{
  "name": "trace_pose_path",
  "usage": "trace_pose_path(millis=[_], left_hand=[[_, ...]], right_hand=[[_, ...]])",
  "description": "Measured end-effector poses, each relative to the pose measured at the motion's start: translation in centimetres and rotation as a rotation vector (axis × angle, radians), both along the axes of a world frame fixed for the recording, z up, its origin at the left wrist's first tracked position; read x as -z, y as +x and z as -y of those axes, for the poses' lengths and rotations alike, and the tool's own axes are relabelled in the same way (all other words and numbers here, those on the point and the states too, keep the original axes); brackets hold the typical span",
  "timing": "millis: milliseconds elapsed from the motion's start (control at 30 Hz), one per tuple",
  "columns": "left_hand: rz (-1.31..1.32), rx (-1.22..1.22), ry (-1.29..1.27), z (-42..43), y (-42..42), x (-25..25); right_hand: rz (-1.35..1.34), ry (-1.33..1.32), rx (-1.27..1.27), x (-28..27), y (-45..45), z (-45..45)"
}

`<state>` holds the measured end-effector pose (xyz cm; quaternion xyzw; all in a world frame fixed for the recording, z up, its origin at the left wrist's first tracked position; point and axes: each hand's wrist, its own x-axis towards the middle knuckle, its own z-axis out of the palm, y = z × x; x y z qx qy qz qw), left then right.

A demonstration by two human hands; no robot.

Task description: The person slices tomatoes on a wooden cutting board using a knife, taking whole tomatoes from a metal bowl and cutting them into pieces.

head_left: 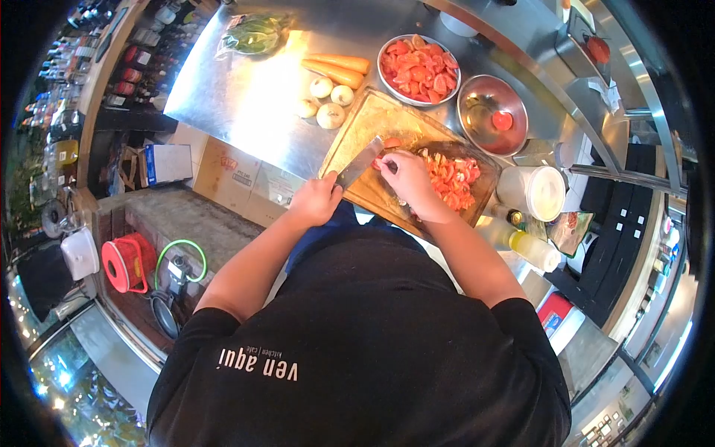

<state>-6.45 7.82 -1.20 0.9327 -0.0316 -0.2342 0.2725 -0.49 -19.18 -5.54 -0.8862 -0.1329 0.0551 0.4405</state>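
My left hand [314,200] is closed round the handle of a kitchen knife [363,162], whose broad blade points up and right over the wooden cutting board [350,138]. Beside the blade, my right hand [408,179] is closed, with its fingertips pinched at a small red piece of tomato [377,163]; the fingers partly hide it. Another bit of tomato [392,142] lies just past the knife's tip. Chopped tomato [450,179] is heaped on the right part of the board, beside my right wrist.
Beyond the board stand a bowl of tomato pieces [418,68] and a metal bowl [477,100] with one red piece inside. Carrots [335,71], several onions [331,115] and bagged greens [253,35] lie to the left. A white-lidded tub [544,193] and a bottle [532,249] stand right.
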Motion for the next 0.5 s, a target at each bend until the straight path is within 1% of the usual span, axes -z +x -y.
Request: trace_pose_path(millis=[33, 100, 200, 333, 400, 433, 500], left_hand=[[-0.002, 0.003, 0.0, 0.1, 0.0, 0.0], [-0.015, 0.004, 0.086, 0.5, 0.1, -0.2], [-0.002, -0.002, 0.138, 1.6, 0.3, -0.6], [0.025, 0.018, 0.054, 1.9, 1.1, 2.1], [0.066, 0.04, 0.003, 1.8, 1.2, 2.7], [0.066, 0.037, 0.001, 1.6, 1.0, 2.9], [0.006, 0.106, 0.012, 1.1, 0.8, 3.1]], right_hand=[[-0.002, 0.0, 0.003, -0.2, 0.0, -0.1], [-0.039, -0.041, -0.005, -0.5, 0.0, -0.2], [-0.019, -0.045, -0.021, -0.4, -0.2, -0.1], [-0.035, -0.097, -0.021, 0.9, -0.5, 0.3], [0.072, -0.092, -0.035, 1.1, -0.7, 0.7], [0.072, -0.093, -0.038, 1.0, -0.8, 0.8], [0.014, -0.127, -0.054, 0.9, -1.0, 1.0]])
